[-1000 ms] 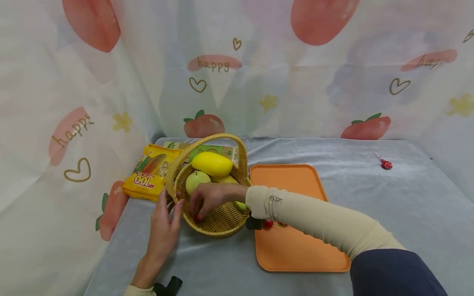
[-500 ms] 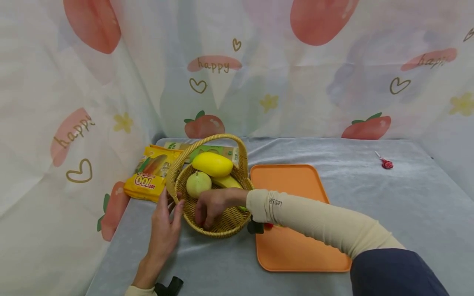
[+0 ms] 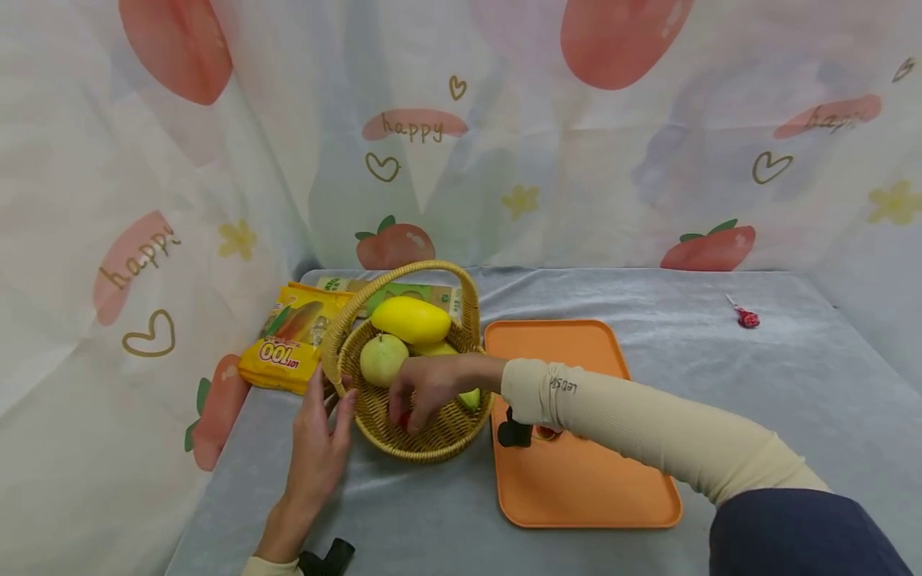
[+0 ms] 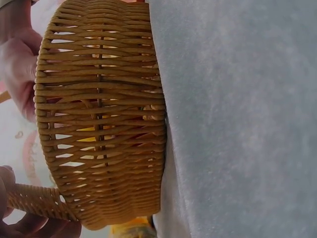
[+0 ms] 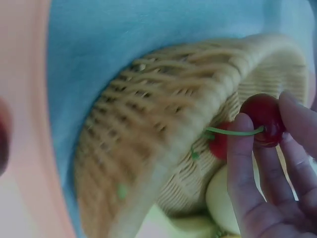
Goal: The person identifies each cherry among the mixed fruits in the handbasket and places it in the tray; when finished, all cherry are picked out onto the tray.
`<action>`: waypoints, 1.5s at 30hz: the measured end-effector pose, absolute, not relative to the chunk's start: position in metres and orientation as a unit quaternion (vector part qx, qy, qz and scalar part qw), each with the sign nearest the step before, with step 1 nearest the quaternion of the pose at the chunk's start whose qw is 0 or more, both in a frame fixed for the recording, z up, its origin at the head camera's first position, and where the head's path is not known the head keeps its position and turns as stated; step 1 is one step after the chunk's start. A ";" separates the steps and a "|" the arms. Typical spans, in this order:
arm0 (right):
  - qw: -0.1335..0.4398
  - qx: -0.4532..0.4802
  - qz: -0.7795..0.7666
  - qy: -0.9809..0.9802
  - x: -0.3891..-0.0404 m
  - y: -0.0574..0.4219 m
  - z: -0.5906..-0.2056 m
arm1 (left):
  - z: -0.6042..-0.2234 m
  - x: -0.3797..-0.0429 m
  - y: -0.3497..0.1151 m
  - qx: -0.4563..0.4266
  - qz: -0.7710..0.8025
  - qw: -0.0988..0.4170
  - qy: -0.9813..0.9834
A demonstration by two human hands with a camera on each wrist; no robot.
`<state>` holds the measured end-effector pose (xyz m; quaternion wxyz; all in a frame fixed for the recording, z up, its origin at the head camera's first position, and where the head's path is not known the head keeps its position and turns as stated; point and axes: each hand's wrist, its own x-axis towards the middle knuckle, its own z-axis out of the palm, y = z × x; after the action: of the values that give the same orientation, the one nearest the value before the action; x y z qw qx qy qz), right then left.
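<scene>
My right hand (image 3: 428, 388) reaches into a wicker basket (image 3: 425, 456) and pinches a dark red cherry (image 5: 262, 119) with a green stem between thumb and fingers. Below it, inside the basket, lies another red fruit (image 5: 218, 147), partly hidden by the fingers. My left hand (image 3: 320, 444) grips the basket at the foot of its arched handle (image 4: 34, 201) on the left side. Also in the basket are a yellow mango-shaped fruit (image 3: 410, 320), a pale green round fruit (image 3: 383, 360) and a banana (image 3: 435, 349), partly covered by the right hand.
An orange tray (image 3: 583, 488) lies right of the basket, with small red items (image 3: 549, 433) partly under the right sleeve. A yellow snack bag (image 3: 291, 340) and a green-brown package (image 3: 425, 294) lie behind. A red-wrapped lollipop (image 3: 747, 318) is at the far right.
My right hand went lower into the basket, then shifted right and slightly up, with red showing at its fingertips. The left hand and the basket stay in place.
</scene>
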<state>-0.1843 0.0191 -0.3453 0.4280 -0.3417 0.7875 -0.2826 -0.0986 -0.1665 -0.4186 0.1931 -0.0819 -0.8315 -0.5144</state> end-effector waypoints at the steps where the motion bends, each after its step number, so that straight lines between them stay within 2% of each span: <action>1: 0.422 -0.341 -0.282 0.791 -0.185 0.022 -0.343 | -0.418 -0.098 -0.166 -0.082 -0.515 0.194 -0.831; 11: 0.376 -0.357 -0.307 0.798 -0.188 0.067 -0.320 | -0.417 -0.098 -0.167 -0.094 -0.514 0.202 -0.828; 22: 0.362 -0.297 -0.351 0.811 -0.188 0.122 -0.307 | -0.416 -0.094 -0.168 -0.076 -0.512 0.191 -0.834; 35: 0.321 -0.233 -0.374 0.838 -0.192 0.176 -0.318 | -0.417 -0.095 -0.165 -0.073 -0.509 0.187 -0.837; 45: 0.300 -0.200 -0.363 0.859 -0.194 0.173 -0.356 | -0.416 -0.095 -0.162 -0.079 -0.502 0.188 -0.840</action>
<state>-0.1938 0.1731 -0.3563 0.3001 -0.2004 0.8593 -0.3625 -0.0952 -0.1619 -0.4158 0.1881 -0.0787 -0.8405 -0.5020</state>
